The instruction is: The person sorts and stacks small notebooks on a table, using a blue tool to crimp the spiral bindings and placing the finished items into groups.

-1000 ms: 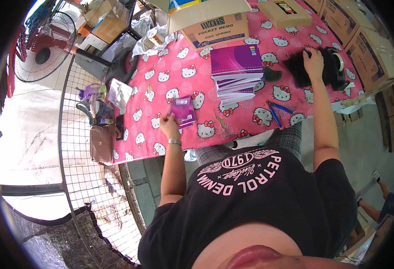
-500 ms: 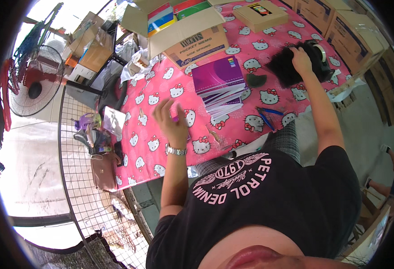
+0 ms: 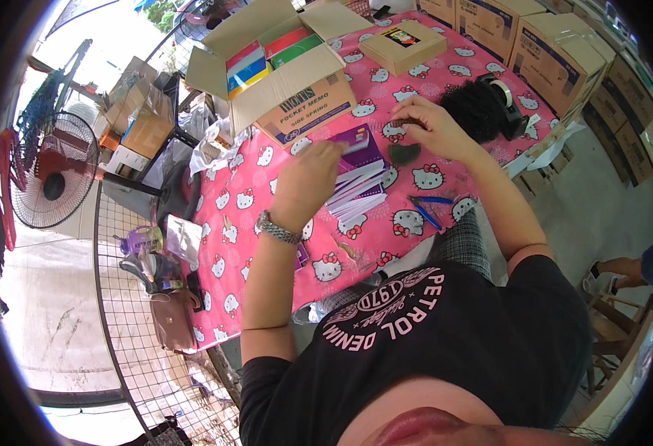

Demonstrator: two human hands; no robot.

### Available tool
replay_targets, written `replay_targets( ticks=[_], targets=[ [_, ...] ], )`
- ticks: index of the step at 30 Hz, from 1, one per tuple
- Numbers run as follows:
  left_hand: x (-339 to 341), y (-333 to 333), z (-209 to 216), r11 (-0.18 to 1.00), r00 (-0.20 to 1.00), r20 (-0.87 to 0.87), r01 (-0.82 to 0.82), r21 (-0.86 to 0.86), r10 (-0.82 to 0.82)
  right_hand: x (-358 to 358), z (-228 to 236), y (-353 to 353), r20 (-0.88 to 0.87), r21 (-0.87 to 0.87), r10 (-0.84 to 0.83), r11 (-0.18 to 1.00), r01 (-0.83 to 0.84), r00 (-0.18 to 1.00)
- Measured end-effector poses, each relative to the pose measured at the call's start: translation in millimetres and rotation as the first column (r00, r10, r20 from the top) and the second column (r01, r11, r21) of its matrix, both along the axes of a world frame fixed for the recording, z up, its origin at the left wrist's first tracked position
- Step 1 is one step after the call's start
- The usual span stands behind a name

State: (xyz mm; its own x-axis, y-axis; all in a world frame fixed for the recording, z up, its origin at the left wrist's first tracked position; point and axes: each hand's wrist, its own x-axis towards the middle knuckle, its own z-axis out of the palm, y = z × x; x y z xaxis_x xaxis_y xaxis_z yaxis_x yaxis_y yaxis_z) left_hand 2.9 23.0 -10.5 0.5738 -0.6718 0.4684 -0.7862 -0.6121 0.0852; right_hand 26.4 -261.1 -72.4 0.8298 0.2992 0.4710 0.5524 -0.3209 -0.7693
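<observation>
My left hand [image 3: 308, 178], with a metal watch on its wrist, reaches over the left side of a stack of purple booklets [image 3: 360, 160]. Its fingers are curled onto the top purple booklet and cover part of it. My right hand [image 3: 438, 132] is raised right of the stack, thumb and fingers pinched together around something small and dark that I cannot make out. Beyond it lies a pile of thin black strands [image 3: 473, 111], beside a black tape dispenser [image 3: 511, 111]. A dark green half-round piece [image 3: 404, 154] sits between the stack and my right forearm.
Blue-handled pliers [image 3: 429, 212] lie near the front edge of the pink cat-print tablecloth [image 3: 256, 197]. An open carton [image 3: 308, 108] of colourful booklets stands at the back, with a closed flat box [image 3: 402, 46] beside it. Stacked cartons [image 3: 553, 63] line the right; a fan [image 3: 55, 171] stands left.
My right hand has left the black pile and come left toward the booklets, fingers pinched. My left hand has moved up and right from over the tablecloth onto the stack. The view has shifted slightly.
</observation>
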Motion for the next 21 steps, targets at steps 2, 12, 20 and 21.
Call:
replay_targets(
  ticks=[2,12,20,21],
  targets=[
    [5,-6,8,0.997,0.998,0.021,-0.061,-0.047,0.062,-4,12,12,0.081,-0.04,0.006,0.999,-0.003,0.997],
    [26,-26,-5,0.973,0.982,0.113,-0.126,-0.194,0.149,4,41,41,0.397,-0.121,-0.115,0.977,0.176,0.911],
    [17,-29,-3,0.97,0.977,0.088,-0.179,-0.166,0.195,-9,36,42,0.21,0.01,-0.028,1.0,0.027,0.977],
    [16,-30,-2,0.967,0.973,0.093,-0.197,-0.16,0.214,-11,38,42,0.053,0.07,0.013,0.997,-0.016,0.999]
  ],
)
